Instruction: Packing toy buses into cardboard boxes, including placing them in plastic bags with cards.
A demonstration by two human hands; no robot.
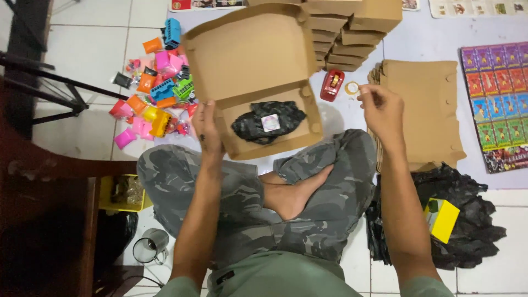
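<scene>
My left hand grips the near-left wall of the open cardboard box, thumb and fingers clamped on the edge. My right hand, right of the box, pinches something too small to identify. Inside the box lies a crinkled black plastic bundle with a pale label. Held by one side only, the thin, creased card could sag and the slick bundle slide out. Left of the box lies a heap of glossy bright plastic toys; just right of it stands a red tape dispenser
</scene>
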